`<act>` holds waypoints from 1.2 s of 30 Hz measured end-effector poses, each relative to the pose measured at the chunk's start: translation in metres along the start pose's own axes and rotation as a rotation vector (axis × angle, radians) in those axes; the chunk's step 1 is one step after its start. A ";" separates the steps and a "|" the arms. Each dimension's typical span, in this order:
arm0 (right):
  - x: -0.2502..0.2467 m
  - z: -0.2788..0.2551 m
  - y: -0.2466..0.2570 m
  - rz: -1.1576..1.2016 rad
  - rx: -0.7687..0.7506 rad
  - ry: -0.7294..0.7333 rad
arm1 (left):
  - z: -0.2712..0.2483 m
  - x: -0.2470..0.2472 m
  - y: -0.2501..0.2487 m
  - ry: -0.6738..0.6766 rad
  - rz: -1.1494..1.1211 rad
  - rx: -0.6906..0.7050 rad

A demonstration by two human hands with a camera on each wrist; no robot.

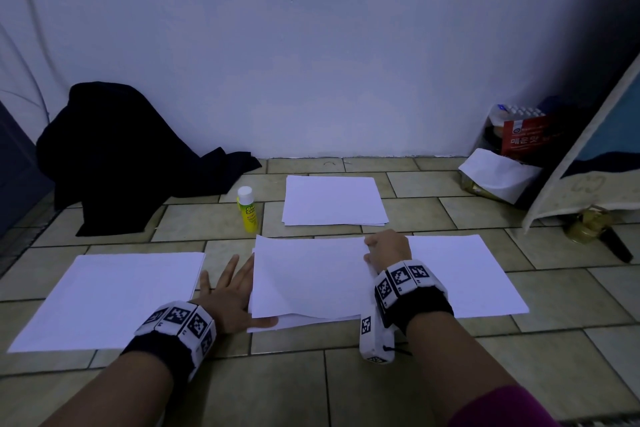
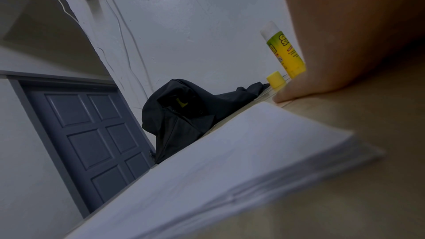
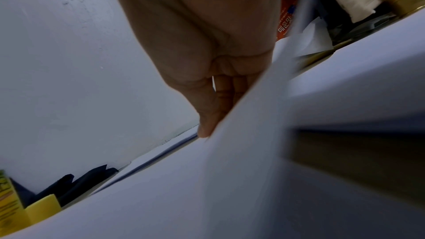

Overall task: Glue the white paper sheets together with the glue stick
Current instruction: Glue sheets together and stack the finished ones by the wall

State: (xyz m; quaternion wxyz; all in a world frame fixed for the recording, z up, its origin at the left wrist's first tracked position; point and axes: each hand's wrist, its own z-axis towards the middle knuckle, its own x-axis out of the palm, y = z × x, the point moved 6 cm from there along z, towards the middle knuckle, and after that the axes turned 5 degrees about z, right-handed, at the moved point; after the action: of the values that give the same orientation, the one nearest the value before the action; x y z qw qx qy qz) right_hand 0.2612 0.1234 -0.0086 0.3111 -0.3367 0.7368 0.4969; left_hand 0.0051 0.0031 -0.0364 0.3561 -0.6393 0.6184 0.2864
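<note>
On the tiled floor lie a left paper stack (image 1: 107, 298), a far stack (image 1: 334, 201), a right sheet (image 1: 464, 274) and the middle sheets (image 1: 308, 279). My right hand (image 1: 372, 251) pinches the right edge of the top middle sheet (image 3: 230, 179), which is slightly raised; its thumb (image 3: 204, 130) shows on the paper. My left hand (image 1: 232, 291) lies flat beside those sheets with fingers spread, its thumb at their near left corner. The yellow glue stick (image 1: 247, 210) stands upright beyond the left hand, untouched. A small yellow cap (image 2: 276, 78) sits beside the glue stick (image 2: 285, 52).
A black cloth heap (image 1: 114, 156) leans on the wall at the back left. At the back right are a red packet (image 1: 526, 139), crumpled white paper (image 1: 498, 173), a leaning board (image 1: 588, 149) and a brass object (image 1: 588, 224). A grey door (image 2: 92, 143) stands far left.
</note>
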 end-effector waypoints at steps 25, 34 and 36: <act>0.091 -0.084 0.077 -0.519 -0.497 0.485 | -0.001 0.003 0.002 0.016 0.123 -0.051; 0.094 -0.085 0.077 -0.544 -0.513 0.518 | -0.009 0.001 0.001 0.043 0.061 0.023; 0.103 -0.084 0.075 -0.545 -0.519 0.478 | -0.010 0.001 0.000 0.039 0.079 0.020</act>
State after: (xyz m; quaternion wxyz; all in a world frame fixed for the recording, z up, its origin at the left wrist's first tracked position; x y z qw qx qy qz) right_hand 0.1312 0.0464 -0.0248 0.1568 -0.6909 0.5232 0.4737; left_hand 0.0046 -0.0062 -0.0315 0.3387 -0.6163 0.6528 0.2817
